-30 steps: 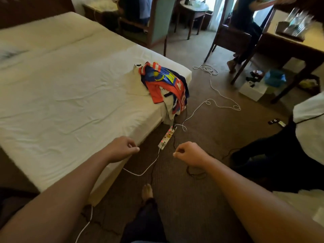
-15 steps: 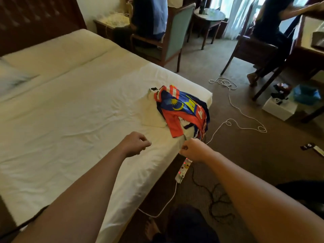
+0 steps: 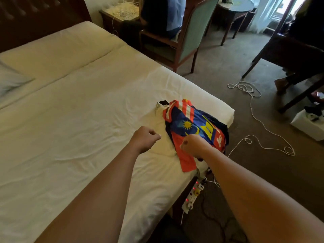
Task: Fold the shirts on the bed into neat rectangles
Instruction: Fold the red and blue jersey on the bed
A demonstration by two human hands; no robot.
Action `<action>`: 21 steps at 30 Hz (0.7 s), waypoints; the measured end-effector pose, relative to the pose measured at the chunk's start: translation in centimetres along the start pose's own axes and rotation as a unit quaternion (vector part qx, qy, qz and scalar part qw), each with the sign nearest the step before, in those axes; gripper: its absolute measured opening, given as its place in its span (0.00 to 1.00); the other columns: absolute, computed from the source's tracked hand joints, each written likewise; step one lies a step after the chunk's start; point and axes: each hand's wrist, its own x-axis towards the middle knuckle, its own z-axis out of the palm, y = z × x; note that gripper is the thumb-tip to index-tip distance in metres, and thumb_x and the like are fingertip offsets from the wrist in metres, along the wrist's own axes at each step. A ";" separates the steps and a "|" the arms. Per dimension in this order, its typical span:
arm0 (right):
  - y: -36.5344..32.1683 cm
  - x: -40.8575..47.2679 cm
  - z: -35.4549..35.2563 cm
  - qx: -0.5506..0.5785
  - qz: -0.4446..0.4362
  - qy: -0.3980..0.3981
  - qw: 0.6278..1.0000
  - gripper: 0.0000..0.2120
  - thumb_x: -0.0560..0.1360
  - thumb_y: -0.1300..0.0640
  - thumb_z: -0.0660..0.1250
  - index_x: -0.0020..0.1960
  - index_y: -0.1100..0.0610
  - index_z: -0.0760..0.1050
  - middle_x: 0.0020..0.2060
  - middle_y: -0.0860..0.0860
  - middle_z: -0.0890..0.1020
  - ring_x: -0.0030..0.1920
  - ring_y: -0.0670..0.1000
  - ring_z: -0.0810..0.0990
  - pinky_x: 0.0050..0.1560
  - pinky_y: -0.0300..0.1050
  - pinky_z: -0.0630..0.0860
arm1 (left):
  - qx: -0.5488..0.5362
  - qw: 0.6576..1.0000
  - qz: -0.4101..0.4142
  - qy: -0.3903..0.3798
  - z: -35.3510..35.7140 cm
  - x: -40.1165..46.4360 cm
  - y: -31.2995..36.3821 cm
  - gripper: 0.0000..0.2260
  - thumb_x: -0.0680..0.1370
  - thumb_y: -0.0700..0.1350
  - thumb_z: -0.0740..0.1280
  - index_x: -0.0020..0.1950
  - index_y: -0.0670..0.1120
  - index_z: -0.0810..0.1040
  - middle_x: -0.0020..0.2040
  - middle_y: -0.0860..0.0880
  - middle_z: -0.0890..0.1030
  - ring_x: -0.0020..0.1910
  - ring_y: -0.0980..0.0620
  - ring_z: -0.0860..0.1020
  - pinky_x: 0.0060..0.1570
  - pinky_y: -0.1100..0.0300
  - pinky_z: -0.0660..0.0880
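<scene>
A small heap of shirts lies at the near right corner of the white bed (image 3: 78, 120). On top is a red, blue and yellow jersey (image 3: 192, 123) with stripes and a sun emblem. A cream shirt (image 3: 163, 148) shows beneath it on the left, and dark cloth (image 3: 223, 128) on the right. My left hand (image 3: 145, 137) hovers with curled fingers just left of the heap, over the cream shirt, holding nothing. My right hand (image 3: 192, 144) is a loose fist directly over the jersey's red lower part. No fabric looks lifted.
A power strip (image 3: 192, 195) with red lights lies on the carpet below the bed corner, and white cable (image 3: 263, 123) loops across the floor. A green-backed chair (image 3: 189, 32) stands beyond the bed. A seated person's foot (image 3: 280, 83) and a white box (image 3: 308, 125) are at right.
I have stepped closer to the bed. Both hands moved forward from over the floor and bed edge to the shirt heap. Their fingers stayed curled throughout.
</scene>
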 end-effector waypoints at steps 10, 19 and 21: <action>2.5 20.1 -0.7 0.000 0.036 -0.033 0.999 0.11 0.79 0.53 0.62 0.51 0.57 0.80 0.46 0.56 0.82 0.48 0.60 0.82 0.45 0.49 0.77 | 0.212 0.974 -0.017 -0.073 1.6 18.1 0.3 0.11 0.79 0.53 0.66 0.55 0.49 0.81 0.53 0.49 0.81 0.50 0.47 0.80 0.52 0.51 0.79; 5.6 30.6 5.6 -0.126 0.010 -0.019 0.992 0.23 0.76 0.49 0.68 0.68 0.54 0.69 0.67 0.56 0.68 0.68 0.61 0.67 0.64 0.60 0.70 | 0.299 0.943 -0.033 -0.142 2.7 29.5 -4.2 0.10 0.79 0.52 0.64 0.53 0.48 0.81 0.49 0.49 0.81 0.47 0.47 0.80 0.51 0.48 0.80; 6.3 31.3 6.7 -0.178 0.001 -0.008 0.984 0.24 0.75 0.51 0.70 0.69 0.52 0.69 0.69 0.56 0.66 0.68 0.61 0.66 0.63 0.58 0.70 | 0.305 0.940 -0.036 -0.151 2.8 30.8 -5.2 0.11 0.79 0.53 0.65 0.54 0.49 0.80 0.50 0.50 0.81 0.48 0.47 0.80 0.52 0.48 0.80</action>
